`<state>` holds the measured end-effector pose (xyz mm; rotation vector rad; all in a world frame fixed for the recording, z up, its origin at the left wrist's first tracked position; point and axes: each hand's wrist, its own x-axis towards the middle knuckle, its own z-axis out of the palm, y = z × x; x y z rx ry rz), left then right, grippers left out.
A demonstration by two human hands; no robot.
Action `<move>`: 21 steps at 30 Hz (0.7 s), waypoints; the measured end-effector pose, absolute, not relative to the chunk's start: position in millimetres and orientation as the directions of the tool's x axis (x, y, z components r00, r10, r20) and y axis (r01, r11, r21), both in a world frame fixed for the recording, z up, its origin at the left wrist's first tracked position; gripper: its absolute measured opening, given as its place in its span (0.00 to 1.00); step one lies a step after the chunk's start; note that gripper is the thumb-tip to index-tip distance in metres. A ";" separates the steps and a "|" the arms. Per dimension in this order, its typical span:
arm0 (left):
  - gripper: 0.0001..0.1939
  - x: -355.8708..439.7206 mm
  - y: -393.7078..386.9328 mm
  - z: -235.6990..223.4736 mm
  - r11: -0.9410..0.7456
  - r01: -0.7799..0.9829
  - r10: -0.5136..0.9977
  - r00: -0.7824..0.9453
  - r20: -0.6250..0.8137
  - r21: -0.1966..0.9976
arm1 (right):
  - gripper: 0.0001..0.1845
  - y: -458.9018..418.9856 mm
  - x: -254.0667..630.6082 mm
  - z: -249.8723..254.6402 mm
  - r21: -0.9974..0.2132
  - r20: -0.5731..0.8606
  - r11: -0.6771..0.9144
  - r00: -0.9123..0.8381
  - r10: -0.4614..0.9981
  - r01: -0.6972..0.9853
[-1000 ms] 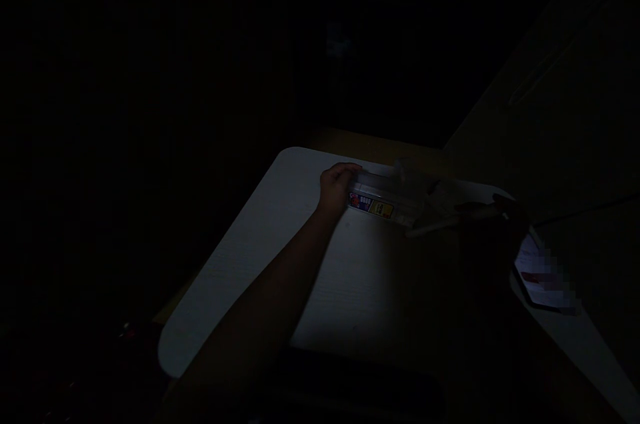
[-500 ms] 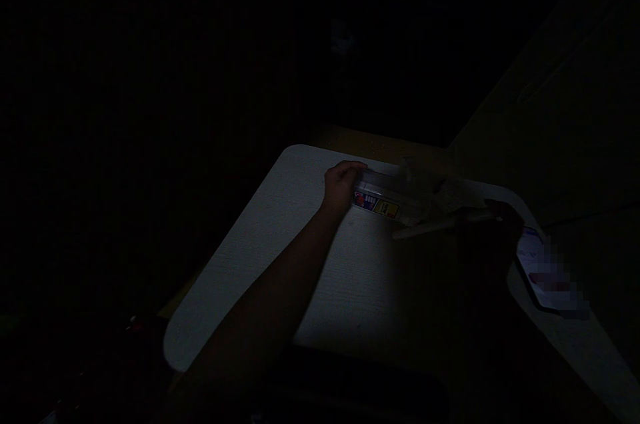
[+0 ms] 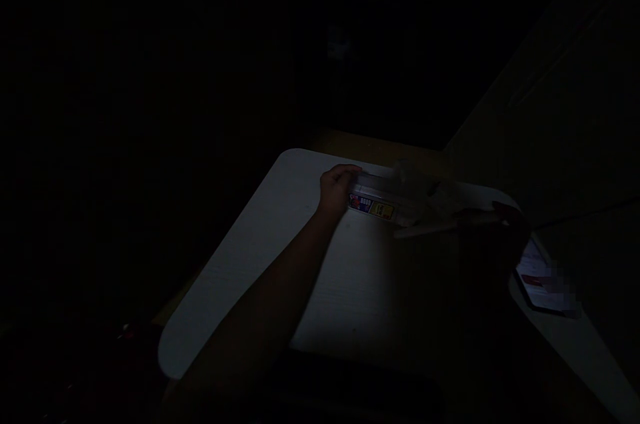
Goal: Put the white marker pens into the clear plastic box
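Note:
In the dim head view my left hand is closed on the left end of a clear plastic box that lies on the white table. A colourful label, dark blue and yellow, runs along its near side. Crumpled, see-through plastic covers the box's right part. My right hand, deep in shadow, is closed at the right end of a long pale strip, which reaches left to the near side of the box. What the strip is cannot be made out.
A phone with a lit screen, partly blurred, lies on the white tabletop beyond my right hand. A wall rises along the right. Darkness hides most of the surroundings.
The crumpled plastic has shifted slightly left and changed shape over the box. My right hand has moved slightly to the right; both hands keep their hold. The whole view has shifted a little.

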<state>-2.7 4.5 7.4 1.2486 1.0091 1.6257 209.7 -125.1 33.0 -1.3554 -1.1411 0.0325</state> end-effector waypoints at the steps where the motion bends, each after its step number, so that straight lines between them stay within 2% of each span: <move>1: 0.11 -3.8 4.8 6.7 -0.332 -0.142 0.937 -0.162 0.309 0.933 | 0.27 -127.6 207.7 38.9 -0.733 0.661 0.339 0.500 0.560 0.589; 4: 0.11 -7.5 6.2 3.1 -0.329 -0.158 0.939 -0.160 0.305 0.931 | 0.25 -131.3 208.4 55.2 -0.714 0.698 0.409 0.532 0.480 0.568; 9: 0.11 -12.3 8.0 -1.8 -0.351 -0.181 0.932 -0.158 0.325 0.919 | 0.28 -127.2 219.7 67.5 -0.760 0.650 0.315 0.642 0.407 0.569; 15: 0.11 -10.3 7.8 0.4 -0.336 -0.199 0.935 -0.185 0.302 0.921 | 0.21 -123.8 210.3 62.5 -0.817 0.571 0.301 0.614 0.545 0.492; 21: 0.11 -5.9 9.0 1.7 -0.316 -0.237 0.944 -0.179 0.279 0.918 | 0.20 -115.9 206.6 44.8 -0.854 0.510 0.318 0.546 0.664 0.411</move>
